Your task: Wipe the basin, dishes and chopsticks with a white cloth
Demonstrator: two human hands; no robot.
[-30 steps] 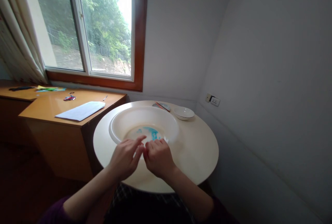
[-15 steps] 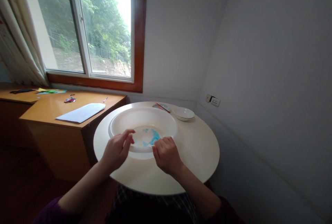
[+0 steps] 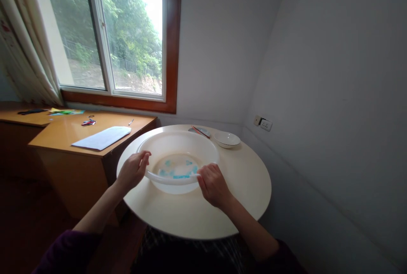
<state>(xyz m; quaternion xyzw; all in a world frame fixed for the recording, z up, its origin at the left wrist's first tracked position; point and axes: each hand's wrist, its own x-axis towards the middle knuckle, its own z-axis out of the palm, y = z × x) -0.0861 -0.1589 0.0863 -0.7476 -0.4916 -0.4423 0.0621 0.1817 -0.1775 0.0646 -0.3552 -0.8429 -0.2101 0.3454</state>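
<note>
A wide, translucent white plastic basin [image 3: 178, 138] stands on the round cream table. Blue pieces or patches [image 3: 181, 176] show on its bottom, too blurred to name. At the basin's left front rim, my left hand [image 3: 132, 170] is closed with its fingers bent over the edge. My right hand [image 3: 214, 185] is closed at the right front rim, knuckles up, and a whitish bit shows by its fingertips. My palms hide the rim parts beneath them.
On the round table [image 3: 241, 181], a white bowl [image 3: 227, 139] stands behind to the right, next to a small dish [image 3: 203, 130] with reddish sticks [image 3: 199, 131] across it. A wooden desk [image 3: 63, 134] at the left bears a white sheet [image 3: 101, 137]. A wall socket [image 3: 266, 125] is at the right.
My left hand has moved left, from over the basin's front to its left rim, and its fingers have closed. My right hand has shifted slightly right. The blue patches lie differently.
</note>
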